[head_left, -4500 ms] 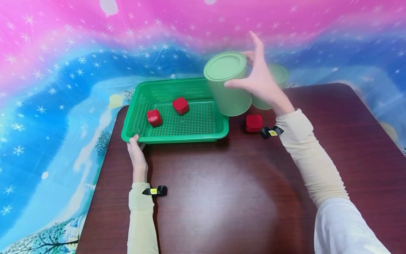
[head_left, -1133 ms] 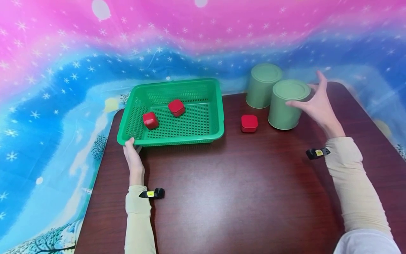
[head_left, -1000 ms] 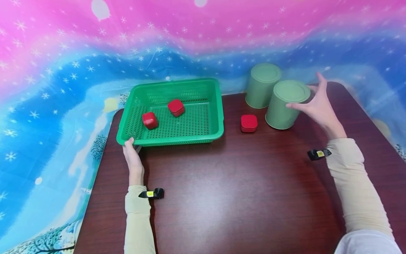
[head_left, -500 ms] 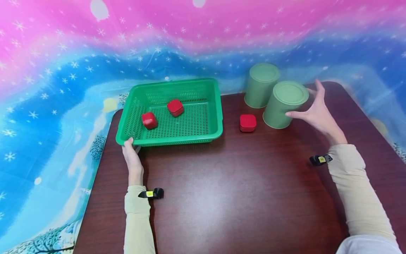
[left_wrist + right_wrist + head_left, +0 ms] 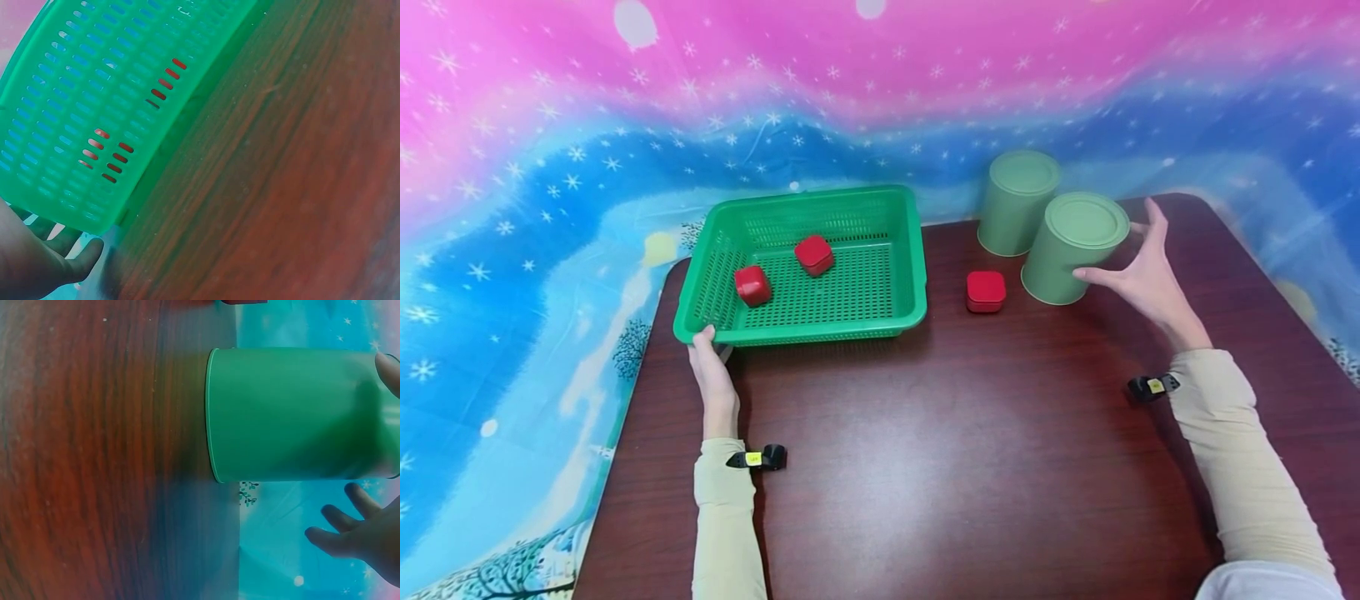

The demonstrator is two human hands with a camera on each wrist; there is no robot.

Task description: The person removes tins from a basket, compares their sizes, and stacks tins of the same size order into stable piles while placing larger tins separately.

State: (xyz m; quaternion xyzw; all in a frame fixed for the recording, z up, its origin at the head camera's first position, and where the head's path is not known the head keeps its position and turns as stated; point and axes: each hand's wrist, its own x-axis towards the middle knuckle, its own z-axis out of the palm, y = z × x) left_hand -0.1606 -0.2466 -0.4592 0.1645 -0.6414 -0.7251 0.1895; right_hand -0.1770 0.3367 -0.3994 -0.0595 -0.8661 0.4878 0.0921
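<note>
Front green can (image 5: 1066, 252): upright, right of the basket (image 5: 805, 335), just left of my nearer right hand (image 5: 1152, 287). That hand's spread wide; thumb contact hard to tell. Left hand (image 5: 717, 385) grips basket's near-left corner.

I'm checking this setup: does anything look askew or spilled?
The left red box in the green basket looks tipped onto its side, unlike the upright box to its right. The front green can also seems to lean toward the right hand. No spill shows.

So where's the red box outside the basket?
Head view: the red box sits on the table, right of the basket, left of the nearer can.
</note>
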